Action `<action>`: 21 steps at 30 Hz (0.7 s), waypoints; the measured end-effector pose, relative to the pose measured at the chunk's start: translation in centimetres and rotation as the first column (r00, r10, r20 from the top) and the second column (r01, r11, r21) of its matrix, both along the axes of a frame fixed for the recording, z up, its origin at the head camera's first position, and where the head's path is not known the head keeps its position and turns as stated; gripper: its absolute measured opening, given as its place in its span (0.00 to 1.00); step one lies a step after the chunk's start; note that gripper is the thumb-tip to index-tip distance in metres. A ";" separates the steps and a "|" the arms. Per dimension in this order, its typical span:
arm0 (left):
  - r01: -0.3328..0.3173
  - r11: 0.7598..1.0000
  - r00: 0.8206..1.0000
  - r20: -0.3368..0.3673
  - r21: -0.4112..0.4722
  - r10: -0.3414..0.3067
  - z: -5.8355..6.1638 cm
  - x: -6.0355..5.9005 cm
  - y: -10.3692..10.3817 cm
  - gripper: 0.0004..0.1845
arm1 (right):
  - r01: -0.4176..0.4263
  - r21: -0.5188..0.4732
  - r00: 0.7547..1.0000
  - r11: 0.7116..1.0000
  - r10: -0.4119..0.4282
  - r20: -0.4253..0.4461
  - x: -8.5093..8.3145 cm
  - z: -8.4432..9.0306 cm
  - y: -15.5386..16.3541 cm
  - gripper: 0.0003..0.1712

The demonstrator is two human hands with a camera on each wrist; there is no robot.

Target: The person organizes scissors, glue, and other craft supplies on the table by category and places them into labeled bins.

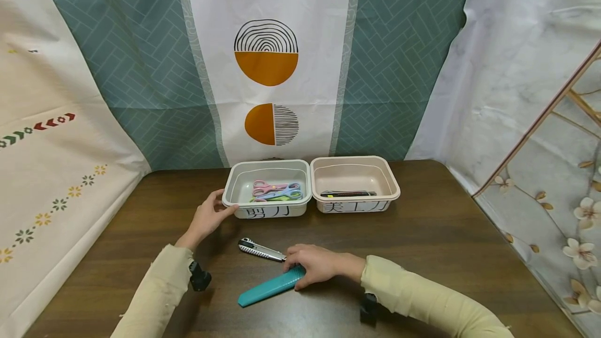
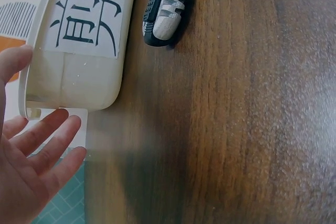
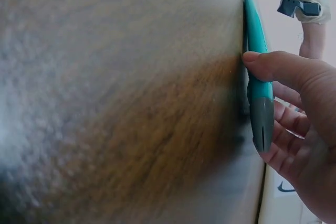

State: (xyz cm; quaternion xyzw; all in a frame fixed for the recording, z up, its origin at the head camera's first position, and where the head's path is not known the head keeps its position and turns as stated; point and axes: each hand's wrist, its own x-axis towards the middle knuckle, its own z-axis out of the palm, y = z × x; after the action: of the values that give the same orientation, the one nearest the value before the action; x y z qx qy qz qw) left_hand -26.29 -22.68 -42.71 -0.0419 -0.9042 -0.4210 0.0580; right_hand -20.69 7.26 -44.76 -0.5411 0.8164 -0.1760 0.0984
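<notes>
My right hand [image 1: 316,265] pinches a long teal tool [image 1: 269,290] between thumb and fingers, low over the wooden table. Its dark grey slotted end [image 3: 262,121] lies toward the palm in the right wrist view. Just behind it on the table is a silver utility knife [image 1: 260,250] with a black slider, its right end at my right fingertips. My left hand [image 1: 208,218] is at the left end of a pale grey-green bin [image 1: 298,210], thumb at the rim and the other fingers extended. Several scissors [image 1: 277,192] with pink, blue and green handles lie in that bin.
A beige bin [image 1: 394,194] stands against the grey-green one on the right, with dark utility knives [image 1: 347,193] inside. Both bins carry labels with black characters. Behind the brown table [image 1: 446,254] hangs a patterned cloth [image 1: 399,67].
</notes>
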 end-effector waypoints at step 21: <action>-0.005 1.000 1.000 0.006 -0.005 0.005 0.1 0.1 0.1 0.37 | 0.000 -0.025 0.997 1.000 -0.002 -0.074 -0.5 1.9 1.9 0.20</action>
State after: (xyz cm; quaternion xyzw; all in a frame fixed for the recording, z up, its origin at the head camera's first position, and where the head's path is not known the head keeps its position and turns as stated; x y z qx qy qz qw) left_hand -26.23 -22.59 -42.60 -0.0385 -0.9056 -0.4187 0.0561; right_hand -21.18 9.21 -42.89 -0.5480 0.8176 -0.1660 0.0610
